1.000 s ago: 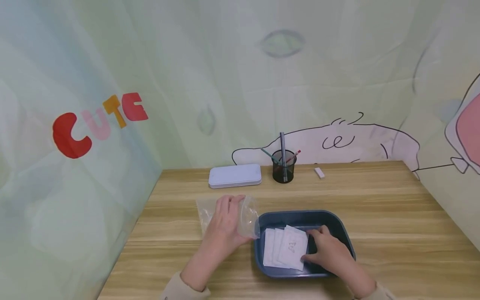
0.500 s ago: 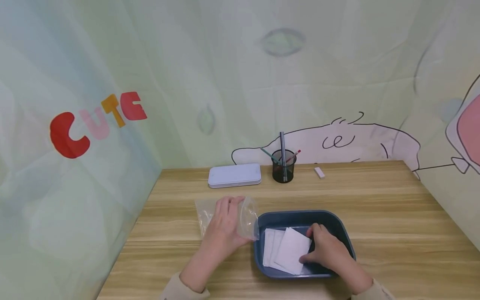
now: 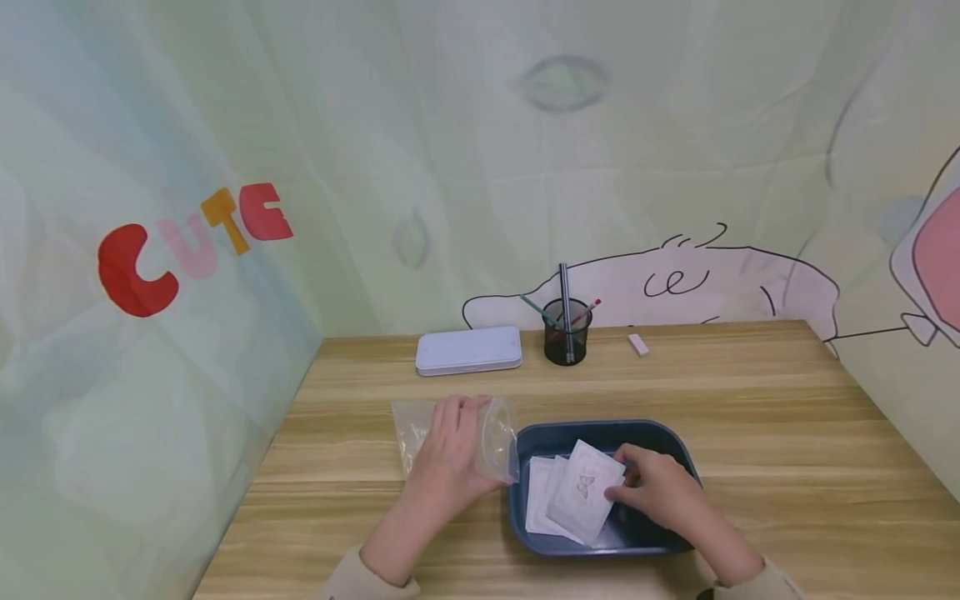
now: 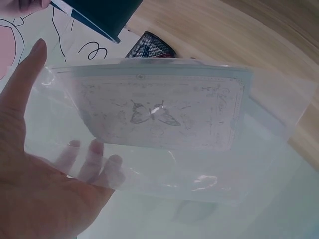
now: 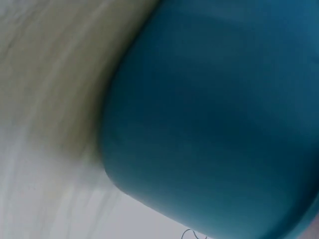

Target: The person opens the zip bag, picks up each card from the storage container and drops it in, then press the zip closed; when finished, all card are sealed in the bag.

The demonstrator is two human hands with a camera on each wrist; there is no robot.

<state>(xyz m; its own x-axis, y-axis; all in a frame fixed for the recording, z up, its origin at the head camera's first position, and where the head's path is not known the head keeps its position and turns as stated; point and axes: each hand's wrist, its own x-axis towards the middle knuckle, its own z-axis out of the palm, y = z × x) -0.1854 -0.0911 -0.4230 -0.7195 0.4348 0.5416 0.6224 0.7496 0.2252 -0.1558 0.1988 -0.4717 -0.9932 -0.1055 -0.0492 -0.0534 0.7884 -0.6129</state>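
Wood-grain table (image 3: pixel 795 417), pale printed curtain (image 3: pixel 450 125) behind. Left hand (image 3: pixel 444 467) grips clear bag (image 3: pixel 498 442), at tray's ten o'clock; butterfly print (image 4: pixel 154 114) shows through the film. Right hand (image 3: pixel 660 492) pinches butterfly card (image 3: pixel 587 493) by its two-to-three o'clock edge, in blue tray (image 3: pixel 645 438), overlapping other white cards (image 3: pixel 538 496). Mesh pen cup (image 3: pixel 557 343) past tray, half past eleven.

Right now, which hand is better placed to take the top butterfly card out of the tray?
Probably the right hand: it is at the tray, gripping the butterfly card by one edge, while the left hand holds the clear bag.
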